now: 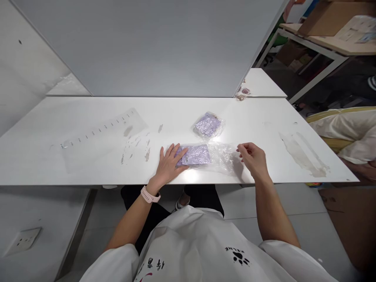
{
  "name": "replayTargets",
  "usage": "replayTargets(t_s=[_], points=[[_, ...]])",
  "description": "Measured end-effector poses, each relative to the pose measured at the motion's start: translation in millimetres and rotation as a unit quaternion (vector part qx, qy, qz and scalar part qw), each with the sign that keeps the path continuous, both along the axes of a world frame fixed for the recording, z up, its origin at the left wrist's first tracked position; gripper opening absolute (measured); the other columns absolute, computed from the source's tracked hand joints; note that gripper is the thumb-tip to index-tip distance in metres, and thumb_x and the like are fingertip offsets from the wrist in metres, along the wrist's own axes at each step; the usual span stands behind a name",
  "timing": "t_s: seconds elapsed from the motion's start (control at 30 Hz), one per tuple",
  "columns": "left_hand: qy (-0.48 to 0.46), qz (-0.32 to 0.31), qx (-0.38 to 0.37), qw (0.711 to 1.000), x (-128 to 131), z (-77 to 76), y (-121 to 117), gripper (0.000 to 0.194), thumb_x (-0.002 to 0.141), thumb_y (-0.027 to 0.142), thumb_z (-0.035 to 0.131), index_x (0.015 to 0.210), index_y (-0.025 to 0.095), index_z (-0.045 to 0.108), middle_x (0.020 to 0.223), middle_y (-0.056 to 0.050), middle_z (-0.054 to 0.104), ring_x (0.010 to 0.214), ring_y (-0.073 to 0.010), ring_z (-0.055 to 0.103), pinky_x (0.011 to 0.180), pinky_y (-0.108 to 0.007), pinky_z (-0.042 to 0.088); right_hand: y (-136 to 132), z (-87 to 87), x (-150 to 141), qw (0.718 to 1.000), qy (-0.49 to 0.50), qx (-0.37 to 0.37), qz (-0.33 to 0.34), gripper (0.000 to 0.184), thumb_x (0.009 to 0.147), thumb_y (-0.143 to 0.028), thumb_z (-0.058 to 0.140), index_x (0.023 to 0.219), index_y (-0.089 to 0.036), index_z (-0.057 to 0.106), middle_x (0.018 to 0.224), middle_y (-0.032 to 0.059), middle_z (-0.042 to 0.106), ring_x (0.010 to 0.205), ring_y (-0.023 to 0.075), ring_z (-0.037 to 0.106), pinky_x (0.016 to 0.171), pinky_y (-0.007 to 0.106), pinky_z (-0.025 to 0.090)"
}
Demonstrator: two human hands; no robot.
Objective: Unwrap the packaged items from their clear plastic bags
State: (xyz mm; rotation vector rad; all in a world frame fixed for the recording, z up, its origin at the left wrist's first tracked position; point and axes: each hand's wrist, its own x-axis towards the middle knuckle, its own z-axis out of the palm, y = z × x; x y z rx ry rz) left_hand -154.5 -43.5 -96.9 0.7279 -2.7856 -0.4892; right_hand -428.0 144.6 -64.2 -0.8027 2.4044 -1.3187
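On the white table lies a flat purple packet (196, 155) with clear bubble wrap (221, 156) around it and stretching out to its right. My left hand (170, 163) rests flat on the packet's left end, fingers spread. At the wrap's right end is my right hand (252, 157), its fingers curled and thumb and forefinger together. Whether a bit of the wrap is pinched between them cannot be made out. Just behind, a second purple packet (208, 125) in clear wrap lies at a slant.
A clear plastic sheet (100, 141) with a row of dark marks lies on the left of the table (164, 113). A grey panel (158, 47) rises behind. Small wrapped items (243, 92) sit at the back right. Beyond the right edge is a white-and-yellow sack (343, 133).
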Motion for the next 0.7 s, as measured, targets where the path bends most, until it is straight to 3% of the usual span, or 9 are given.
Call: replayTargets(t_s=[0.07,0.17,0.27,0.37,0.57,0.63,0.7], points=[[0.0,-0.001,0.0,1.0,0.1,-0.2,-0.7,0.069,0.093,0.057,0.058,0.155,0.035,0.038,0.164,-0.009,0.032,0.153,-0.0346,0.023,0.121,-0.065,0.007,7.5,-3.0,-1.5,0.997,0.036,0.061,-0.016,0.038,0.084,-0.059,0.06,0.086,-0.023,0.069,0.084,0.0058,0.071,0.066,0.0189,0.059,0.059,0.031,0.043],[0.0,-0.002,0.001,1.0,0.2,0.4,-0.9,0.069,0.093,0.057,0.058,0.154,0.035,0.038,0.163,-0.009,0.033,0.153,-0.0338,0.023,0.121,-0.064,0.007,9.6,-7.1,5.1,0.988,0.07,0.133,0.038,0.037,0.08,-0.06,0.065,0.084,-0.024,0.07,0.077,0.0038,0.069,0.065,0.0191,0.058,0.057,0.03,0.04],[-0.003,-0.001,0.003,1.0,0.3,1.4,-0.6,0.067,0.093,0.056,0.059,0.153,0.036,0.039,0.162,-0.008,0.035,0.152,-0.0334,0.024,0.122,-0.063,0.007,7.0,-4.7,7.8,0.994,0.033,0.066,0.077,0.034,0.082,-0.057,0.064,0.078,-0.023,0.067,0.073,0.0024,0.066,0.066,0.0182,0.057,0.059,0.03,0.042],[-0.002,0.0,0.005,1.0,0.5,1.7,-0.4,0.065,0.092,0.054,0.061,0.152,0.036,0.042,0.161,-0.008,0.037,0.151,-0.034,0.026,0.122,-0.063,0.008,9.3,6.8,2.7,1.0,0.007,-0.004,0.016,0.032,0.082,-0.056,0.067,0.078,-0.024,0.07,0.08,0.0039,0.069,0.073,0.0204,0.061,0.062,0.032,0.046],[0.015,0.001,0.016,1.0,1.6,1.1,-0.5,0.072,0.093,0.057,0.058,0.156,0.033,0.034,0.162,-0.009,0.037,0.152,-0.0323,0.027,0.123,-0.061,0.006,22.5,33.9,6.6,0.996,0.086,0.005,-0.025,0.025,0.076,-0.052,0.074,0.072,-0.028,0.07,0.086,0.0046,0.071,0.075,0.0239,0.064,0.071,0.04,0.053],[0.023,0.001,0.023,0.999,1.9,1.4,-0.4,0.079,0.093,0.06,0.055,0.16,0.029,0.025,0.162,-0.011,0.036,0.152,-0.0316,0.026,0.123,-0.059,0.005,24.1,38.8,8.9,0.999,0.049,-0.011,-0.004,0.026,0.076,-0.053,0.075,0.073,-0.028,0.068,0.084,0.0043,0.07,0.078,0.0245,0.065,0.075,0.041,0.054],[0.026,-0.002,0.031,0.999,1.9,2.0,-0.1,0.084,0.094,0.062,0.052,0.161,0.026,0.018,0.162,-0.013,0.036,0.152,-0.0311,0.026,0.124,-0.059,0.005,22.8,40.5,7.5,0.994,-0.059,-0.062,0.062,0.027,0.081,-0.053,0.072,0.075,-0.027,0.065,0.087,0.0042,0.072,0.087,0.0255,0.067,0.081,0.042,0.054]])
